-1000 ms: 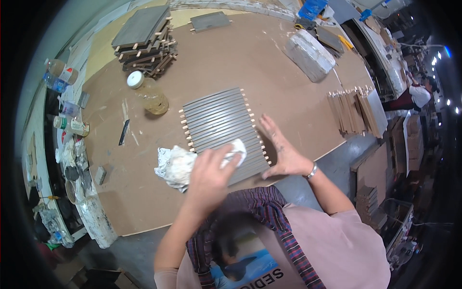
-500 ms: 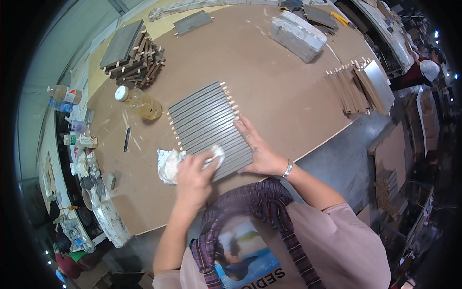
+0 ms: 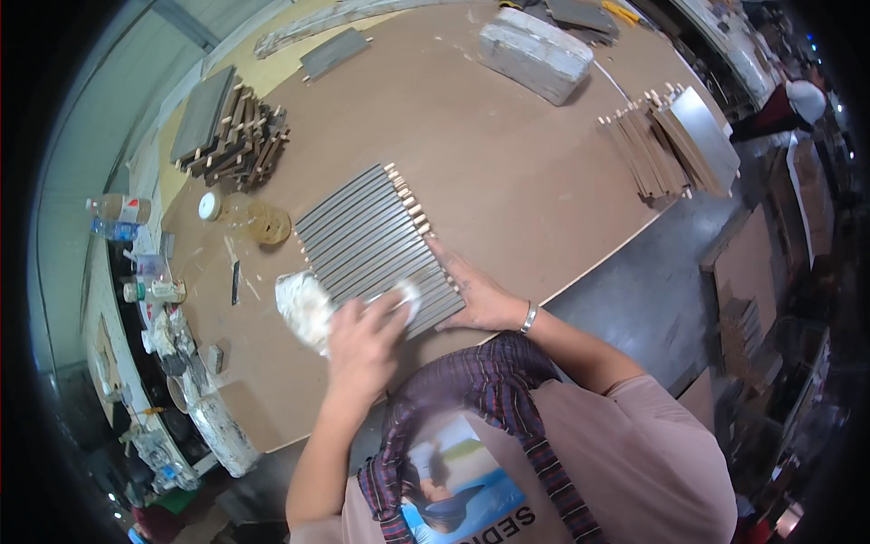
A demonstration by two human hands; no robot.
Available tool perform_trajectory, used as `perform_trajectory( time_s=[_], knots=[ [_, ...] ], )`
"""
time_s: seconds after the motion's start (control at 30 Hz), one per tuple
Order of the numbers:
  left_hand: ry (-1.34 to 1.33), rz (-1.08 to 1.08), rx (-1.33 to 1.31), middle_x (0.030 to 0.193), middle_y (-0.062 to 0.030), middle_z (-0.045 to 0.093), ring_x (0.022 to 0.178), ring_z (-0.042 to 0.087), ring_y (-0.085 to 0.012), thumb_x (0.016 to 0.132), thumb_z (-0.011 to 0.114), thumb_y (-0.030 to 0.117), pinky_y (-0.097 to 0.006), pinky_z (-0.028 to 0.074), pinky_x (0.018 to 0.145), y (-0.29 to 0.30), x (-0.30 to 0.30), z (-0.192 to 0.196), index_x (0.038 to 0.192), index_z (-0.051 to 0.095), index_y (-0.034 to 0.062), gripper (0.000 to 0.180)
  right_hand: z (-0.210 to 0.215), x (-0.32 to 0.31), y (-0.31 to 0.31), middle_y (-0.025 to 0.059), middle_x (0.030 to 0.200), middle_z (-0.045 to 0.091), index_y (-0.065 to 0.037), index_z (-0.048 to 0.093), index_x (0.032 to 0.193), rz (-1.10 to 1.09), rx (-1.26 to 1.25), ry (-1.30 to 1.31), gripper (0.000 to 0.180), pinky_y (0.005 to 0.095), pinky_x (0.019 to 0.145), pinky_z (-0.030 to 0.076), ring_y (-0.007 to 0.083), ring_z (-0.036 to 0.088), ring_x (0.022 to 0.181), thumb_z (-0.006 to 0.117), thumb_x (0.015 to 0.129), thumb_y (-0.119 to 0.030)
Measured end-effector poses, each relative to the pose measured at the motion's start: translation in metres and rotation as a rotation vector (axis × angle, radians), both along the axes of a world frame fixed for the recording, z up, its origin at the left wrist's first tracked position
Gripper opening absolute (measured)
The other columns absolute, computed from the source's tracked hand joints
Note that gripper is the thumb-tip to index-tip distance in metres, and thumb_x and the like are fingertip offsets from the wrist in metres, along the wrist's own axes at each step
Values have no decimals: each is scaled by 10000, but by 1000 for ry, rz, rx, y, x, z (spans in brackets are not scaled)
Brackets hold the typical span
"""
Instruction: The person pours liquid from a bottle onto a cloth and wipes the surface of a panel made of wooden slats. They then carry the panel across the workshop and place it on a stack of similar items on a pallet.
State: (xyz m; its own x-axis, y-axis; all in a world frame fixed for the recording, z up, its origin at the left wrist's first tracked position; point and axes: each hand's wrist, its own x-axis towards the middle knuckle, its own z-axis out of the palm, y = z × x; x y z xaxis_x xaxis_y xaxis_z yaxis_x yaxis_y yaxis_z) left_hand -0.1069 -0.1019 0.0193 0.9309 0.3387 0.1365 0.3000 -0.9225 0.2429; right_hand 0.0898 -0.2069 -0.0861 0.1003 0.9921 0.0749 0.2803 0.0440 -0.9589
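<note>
A grey slatted panel (image 3: 362,236) with pale wooden pegs along its sides lies on the brown table in front of me. My left hand (image 3: 365,344) is closed on a white rag (image 3: 304,308), pressed on the panel's near left part. Part of the cloth bulges out left of the hand and another bit shows by the fingertips, blurred by motion. Around the panel's near right edge, my right hand (image 3: 480,297) grips it, fingers along the pegged side and thumb toward the near corner. Some of its fingertips are hidden by the edge.
Left of the panel lies a capped jar (image 3: 269,224) of yellowish liquid. Pegged grey boards are piled at the far left (image 3: 204,118) and stand in a row at the right (image 3: 643,154). A whitish block (image 3: 535,56) rests at the back. Bottles (image 3: 154,291) line the left side.
The panel has tilted a little, so its right-hand pegs show more and its left ones less. My left hand stays low on the panel with the rag. The whole view has shifted slightly.
</note>
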Motion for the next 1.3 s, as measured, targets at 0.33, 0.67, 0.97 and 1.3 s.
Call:
perform_trajectory(
  time_s=[0.33,0.67,0.97,1.3],
  knots=[
    [63,-74,-37,1225,15,622,877,528,-251,618,602,-25,-378,423,771,-7,21,7,1116,693,141,532,-4,-2,3,202,1565,263,-57,99,1560,-25,92,-11,1259,422,1188,256,373,275,1440,890,595,-216],
    [24,-31,-56,1164,-11,621,905,536,-252,613,590,-64,-381,421,764,-21,33,3,1111,693,130,544,-5,-1,2,191,1570,258,-61,94,1562,-39,86,-71,1174,429,1192,240,359,264,1451,815,636,-112],
    [102,11,-64,1151,-31,618,934,542,-261,648,556,-73,-372,431,793,-17,22,10,1102,697,106,508,-7,-2,2,195,1564,274,-82,119,1564,-48,104,-108,1181,439,1179,260,359,280,1444,858,652,-209],
    [100,56,-24,1121,-19,634,918,553,-252,663,565,-45,-378,424,770,-21,20,10,1044,718,113,440,-9,-5,1,206,1564,261,-75,103,1563,-59,124,-96,1189,442,1183,261,370,286,1439,854,649,-190]
  ],
)
